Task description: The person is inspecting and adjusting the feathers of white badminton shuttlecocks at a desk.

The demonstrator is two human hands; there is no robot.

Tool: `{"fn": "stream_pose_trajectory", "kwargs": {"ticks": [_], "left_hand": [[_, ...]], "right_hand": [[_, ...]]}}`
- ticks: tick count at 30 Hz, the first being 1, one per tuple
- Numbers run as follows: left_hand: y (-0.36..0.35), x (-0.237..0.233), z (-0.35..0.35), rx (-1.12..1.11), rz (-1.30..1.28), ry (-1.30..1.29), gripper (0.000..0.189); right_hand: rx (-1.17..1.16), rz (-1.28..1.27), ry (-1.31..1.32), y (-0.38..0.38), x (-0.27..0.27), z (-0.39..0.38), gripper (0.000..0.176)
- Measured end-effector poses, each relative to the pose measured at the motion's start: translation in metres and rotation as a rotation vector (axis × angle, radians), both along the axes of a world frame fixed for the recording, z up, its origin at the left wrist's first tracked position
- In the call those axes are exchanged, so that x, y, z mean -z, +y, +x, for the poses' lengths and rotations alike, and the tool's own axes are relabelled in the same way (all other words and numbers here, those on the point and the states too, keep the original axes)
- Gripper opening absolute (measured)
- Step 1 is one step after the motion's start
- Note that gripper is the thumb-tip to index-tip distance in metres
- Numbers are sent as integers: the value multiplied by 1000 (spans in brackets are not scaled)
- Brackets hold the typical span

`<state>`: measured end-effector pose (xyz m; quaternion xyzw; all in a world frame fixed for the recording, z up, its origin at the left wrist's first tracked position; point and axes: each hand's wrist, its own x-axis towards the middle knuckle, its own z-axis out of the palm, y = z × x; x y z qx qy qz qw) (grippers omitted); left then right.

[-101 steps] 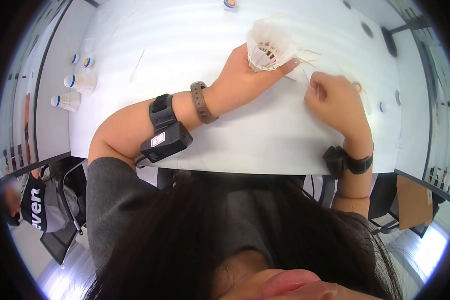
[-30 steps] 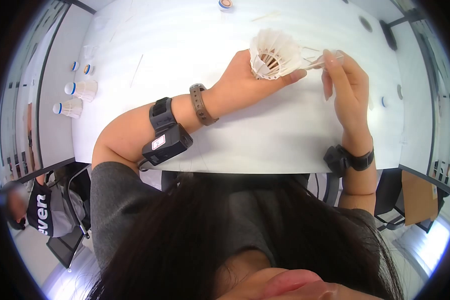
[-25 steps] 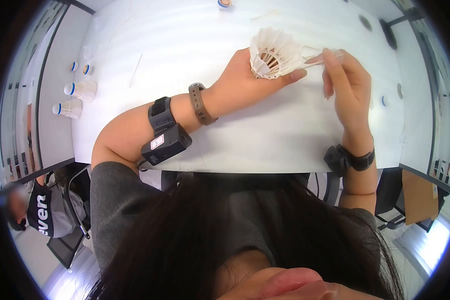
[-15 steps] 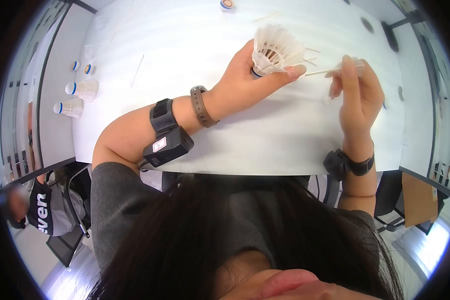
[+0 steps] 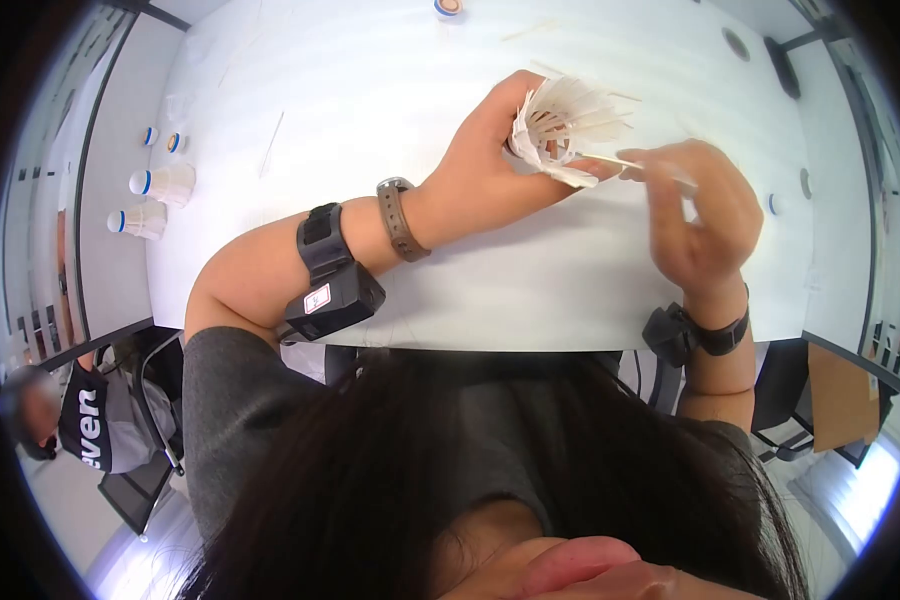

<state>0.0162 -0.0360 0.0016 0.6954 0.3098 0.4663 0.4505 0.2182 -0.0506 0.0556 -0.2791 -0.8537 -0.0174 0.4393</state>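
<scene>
A white feather shuttlecock (image 5: 580, 110) is held by its base in my left hand (image 5: 505, 165), its open feather end tilted up and to the right. The feather ring looks ragged, with loose quills jutting out. Between the thumb and fingers of my right hand (image 5: 710, 210) is a single feather (image 5: 678, 178), pinched at its vane. Its thin quill points left and reaches the lower right rim of the shuttlecock. The hand around it is slightly blurred.
Two shuttlecocks (image 5: 162, 186) lie on their sides at the table's left, with small cork bases (image 5: 175, 142) beyond them. Another cork base (image 5: 448, 7) is at the far edge. Loose quills (image 5: 272, 145) are scattered about. A person (image 5: 90, 415) sits at the far left.
My right hand has moved left, bringing the feather's quill to the shuttlecock. The shuttlecock in my left hand has turned, showing more of its inside.
</scene>
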Motion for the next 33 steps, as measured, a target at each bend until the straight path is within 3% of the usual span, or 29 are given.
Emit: {"fn": "stream_pose_trajectory", "kwargs": {"ticks": [4, 7, 28, 33], "left_hand": [[2, 6, 2, 31, -15, -91, 47], [-1, 0, 2, -19, 72, -2, 47], [0, 3, 1, -32, 71, -87, 47], [1, 4, 0, -97, 139, 7, 47]], "right_hand": [[-26, -8, -44, 0, -5, -5, 8], [-3, 29, -71, -1, -3, -3, 12], [16, 71, -71, 0, 1, -3, 27], [36, 78, -96, -1, 2, -2, 30]]}}
